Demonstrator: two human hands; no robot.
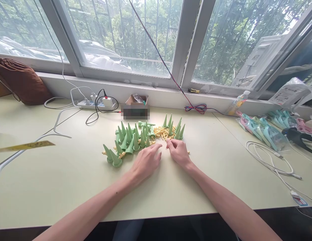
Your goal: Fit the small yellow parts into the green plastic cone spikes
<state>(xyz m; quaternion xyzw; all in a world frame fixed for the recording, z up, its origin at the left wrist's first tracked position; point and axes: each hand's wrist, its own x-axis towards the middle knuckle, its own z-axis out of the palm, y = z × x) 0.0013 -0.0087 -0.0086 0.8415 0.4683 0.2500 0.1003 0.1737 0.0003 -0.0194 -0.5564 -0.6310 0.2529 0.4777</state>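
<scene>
My left hand (148,159) rests low over the table, thumb apart from its fingers, holding nothing visible. Just beyond it stands a cluster of green plastic cones (129,135) with ribbed bases, most upright, a few lying down. Small yellow plastic pieces (158,133) lie in a pile behind both hands. My right hand (178,152) is closed in a pinch at the near edge of that pile; whatever is between its fingertips is too small to tell. More upright green cones (179,132) stand right behind it. At the cluster's front left, several cones (117,161) sit beside yellow pieces.
Behind the cones is a small cardboard box (129,99). A power strip (97,104) with cables lies at back left, near a brown bag (22,82). On the right are a coiled white cable (268,159), bagged pastel clips (263,129) and a bottle (238,103).
</scene>
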